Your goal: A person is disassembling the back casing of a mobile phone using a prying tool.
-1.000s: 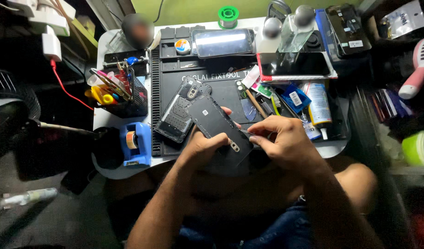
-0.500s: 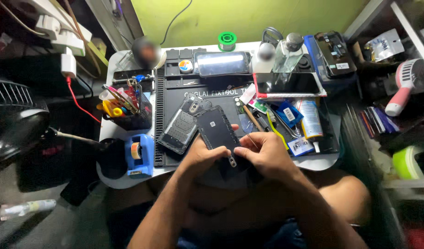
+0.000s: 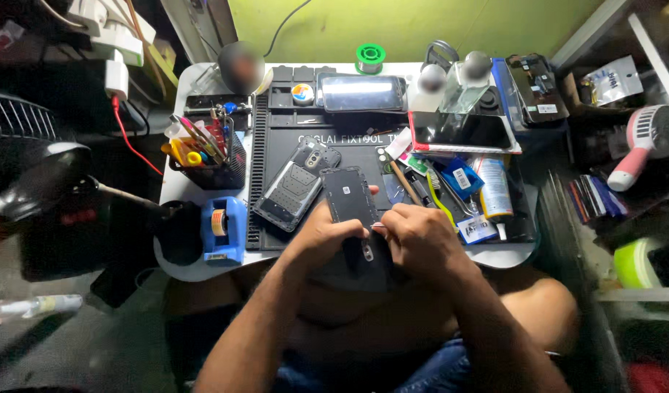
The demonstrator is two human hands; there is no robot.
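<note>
A dark phone (image 3: 353,211) is held between both hands at the near edge of the counter (image 3: 185,269), its far end lying over the black work mat (image 3: 276,131). The left hand (image 3: 321,236) is closed around the phone's left side, and the right hand (image 3: 416,240) is closed on its right side, with the fingertips pressed near a small metal part on the near half of the back. The phone appears thin, stiff and light, with a smooth back that is probably slippery and easily cracked if bent, so it is best gripped along its long edges rather than across the flat face. Just left of it on the mat, a second phone with its back removed (image 3: 294,185) lies face down. Further left stand a blue tape dispenser (image 3: 224,229) and a tool holder (image 3: 203,156); tubes and small tools are crowded to the right.
</note>
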